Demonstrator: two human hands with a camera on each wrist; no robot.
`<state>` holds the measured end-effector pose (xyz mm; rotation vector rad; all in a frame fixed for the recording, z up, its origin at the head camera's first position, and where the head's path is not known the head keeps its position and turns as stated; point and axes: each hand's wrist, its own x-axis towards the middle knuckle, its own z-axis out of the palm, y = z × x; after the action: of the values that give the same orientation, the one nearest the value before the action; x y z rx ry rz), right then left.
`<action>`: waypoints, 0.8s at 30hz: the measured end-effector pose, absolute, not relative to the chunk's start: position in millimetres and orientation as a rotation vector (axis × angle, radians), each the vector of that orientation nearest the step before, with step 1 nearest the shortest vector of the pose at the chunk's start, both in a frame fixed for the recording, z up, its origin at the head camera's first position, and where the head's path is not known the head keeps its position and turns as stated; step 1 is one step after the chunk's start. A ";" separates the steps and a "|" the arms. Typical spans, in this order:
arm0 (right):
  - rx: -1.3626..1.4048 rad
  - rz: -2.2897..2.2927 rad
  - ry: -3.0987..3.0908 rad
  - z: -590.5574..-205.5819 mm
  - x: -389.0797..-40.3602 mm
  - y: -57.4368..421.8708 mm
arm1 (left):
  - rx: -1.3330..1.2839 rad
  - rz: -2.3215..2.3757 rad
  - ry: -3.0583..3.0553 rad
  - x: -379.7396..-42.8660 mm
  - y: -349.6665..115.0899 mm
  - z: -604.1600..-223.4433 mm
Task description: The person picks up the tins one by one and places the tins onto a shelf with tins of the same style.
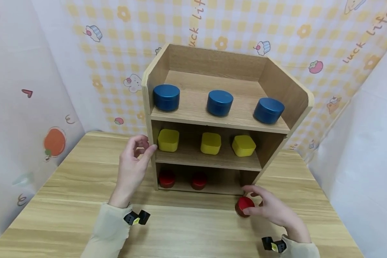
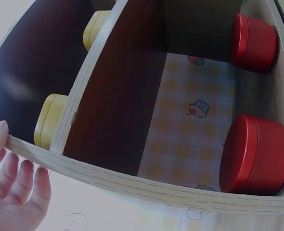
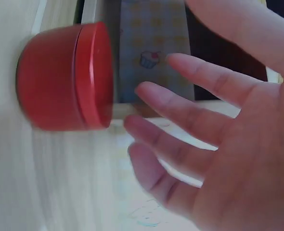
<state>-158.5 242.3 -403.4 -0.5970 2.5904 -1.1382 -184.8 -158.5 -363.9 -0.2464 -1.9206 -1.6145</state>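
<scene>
My left hand (image 1: 133, 161) is at the left side panel of a small wooden shelf (image 1: 209, 163). In the left wrist view its thumb and fingers lie on either side of the panel's edge, pinching it. The right hand (image 1: 272, 208) hovers with spread fingers over a round red tin (image 1: 245, 206) on the table, in front of the shelf's lower right corner. In the right wrist view the fingertips are apart from this lidded tin (image 3: 65, 77). Two more red tins, one at left (image 1: 166, 178) and one near the middle (image 1: 199, 181), stand on the bottom shelf.
Yellow square tins (image 1: 210, 143) stand in a row on the middle shelf, and round blue tins (image 1: 220, 103) on the top one. The shelf stands on a wood-grain table (image 1: 187, 229). Behind it hangs a checked cloth (image 1: 116, 71); white cloth flanks both sides.
</scene>
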 end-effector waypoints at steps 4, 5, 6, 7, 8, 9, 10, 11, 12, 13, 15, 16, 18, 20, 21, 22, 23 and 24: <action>-0.606 -1.206 2.491 -409.4 -160.8 252.8 | -0.274 -1.614 -1.909 -184.0 -159.4 -364.4; -0.615 -1.206 2.474 -411.3 -161.6 254.6 | -0.283 -1.615 -1.906 -183.8 -159.5 -364.2; -0.627 -1.203 2.458 -413.6 -162.5 255.9 | -0.286 -1.618 -1.903 -183.3 -159.4 -363.8; -0.634 -1.202 2.438 -416.2 -163.4 256.8 | -0.290 -1.621 -1.901 -183.0 -159.3 -363.5; -0.636 -1.203 2.415 -418.8 -164.2 257.5 | -0.292 -1.624 -1.900 -182.9 -159.3 -363.4; -0.637 -1.207 2.389 -421.2 -165.1 257.8 | -0.295 -1.628 -1.898 -182.8 -159.3 -363.5; -0.631 -1.205 2.373 -423.8 -166.0 257.5 | -0.296 -1.630 -1.897 -182.9 -159.5 -363.5; -0.621 -1.200 2.365 -426.5 -166.8 257.2 | -0.297 -1.633 -1.898 -182.9 -159.7 -363.5; -0.611 -1.192 2.362 -428.6 -167.5 256.8 | -0.298 -1.635 -1.898 -182.9 -159.8 -363.6; -0.600 -1.181 2.365 -430.5 -168.1 256.5 | -0.299 -1.633 -1.900 -183.0 -159.9 -363.7; -0.587 -1.147 2.390 -433.1 -168.6 256.0 | -0.301 -1.633 -1.901 -182.9 -160.0 -363.8; -0.580 -1.131 2.405 -433.8 -168.8 255.7 | -0.302 -1.632 -1.901 -182.8 -160.0 -363.9; -0.560 -1.114 2.421 -434.5 -168.9 255.0 | -0.302 -1.631 -1.898 -182.6 -159.8 -364.0; -0.543 -1.113 2.427 -434.8 -168.8 254.2 | -0.305 -1.630 -1.895 -182.5 -159.7 -364.0; -0.527 -1.113 2.429 -434.7 -168.7 253.6 | -0.308 -1.628 -1.894 -182.5 -159.6 -363.9; -0.516 -1.117 2.428 -434.9 -168.7 253.1 | -0.310 -1.627 -1.894 -182.6 -159.5 -363.9; -0.512 -1.118 2.433 -435.2 -168.6 252.6 | -0.314 -1.626 -1.893 -182.8 -159.4 -363.9; -0.510 -1.115 2.439 -435.3 -168.4 252.0 | -0.318 -1.626 -1.893 -183.0 -159.3 -363.9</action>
<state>-168.4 252.0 -435.3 -0.5099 2.4392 -1.1149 -183.0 -159.3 -363.9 -0.3177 -1.8929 -1.6257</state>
